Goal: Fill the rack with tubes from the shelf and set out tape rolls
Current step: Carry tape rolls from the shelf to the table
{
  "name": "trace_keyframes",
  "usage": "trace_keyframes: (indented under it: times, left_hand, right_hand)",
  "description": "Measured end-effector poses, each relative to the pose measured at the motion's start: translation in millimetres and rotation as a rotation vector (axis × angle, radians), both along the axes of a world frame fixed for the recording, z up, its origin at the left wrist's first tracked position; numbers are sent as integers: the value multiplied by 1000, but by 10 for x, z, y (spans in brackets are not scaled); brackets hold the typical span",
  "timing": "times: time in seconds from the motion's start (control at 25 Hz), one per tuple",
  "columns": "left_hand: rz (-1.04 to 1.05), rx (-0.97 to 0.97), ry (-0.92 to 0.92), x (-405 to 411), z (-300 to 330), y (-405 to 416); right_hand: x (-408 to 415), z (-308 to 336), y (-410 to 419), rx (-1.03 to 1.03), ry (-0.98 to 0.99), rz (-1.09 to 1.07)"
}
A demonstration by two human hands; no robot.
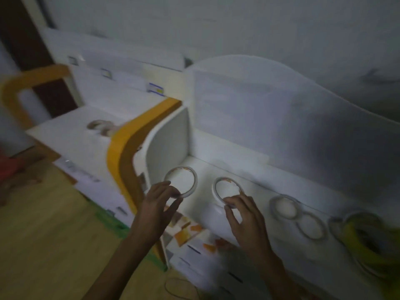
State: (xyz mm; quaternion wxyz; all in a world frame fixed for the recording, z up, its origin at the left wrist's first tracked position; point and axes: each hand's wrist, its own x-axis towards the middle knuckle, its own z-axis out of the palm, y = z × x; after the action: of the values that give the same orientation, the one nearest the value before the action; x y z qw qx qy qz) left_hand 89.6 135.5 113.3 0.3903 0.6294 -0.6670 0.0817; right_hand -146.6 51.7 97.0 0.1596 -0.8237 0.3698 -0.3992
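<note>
2 hands (161, 199) (243, 215) each touch a tape roll (180, 184) (227, 189) on the white desk (255, 191).

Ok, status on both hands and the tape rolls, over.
Left hand fingertips on thin white tape ring. Right hand touching second white tape ring. More rolls lie right, including yellow tape roll. Nothing blocking.

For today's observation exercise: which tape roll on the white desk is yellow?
The yellow tape roll at the far right end of the row; the other rolls are whitish.

Both forearms reach forward; the left hand (161, 199) and right hand (243, 213) hang palm-down, fingers loosely spread and slightly bent.
</note>
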Motion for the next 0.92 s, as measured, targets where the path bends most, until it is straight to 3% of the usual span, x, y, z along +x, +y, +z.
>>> trace_keyframes:
  times: [0.28, 0.52, 0.92]
  left_hand:
    - [228, -79, 6, 1320, 261, 1273]
    - [369, -57, 37, 2381, 144, 2037]
    - [439, -72, 69, 3845, -28, 1889]
  right_hand:
    - [1585, 301, 735, -32, -56, 200]
    - [2772, 237, 1227, -78, 7, 333]
    - [4391, -12, 930, 7, 34, 344]
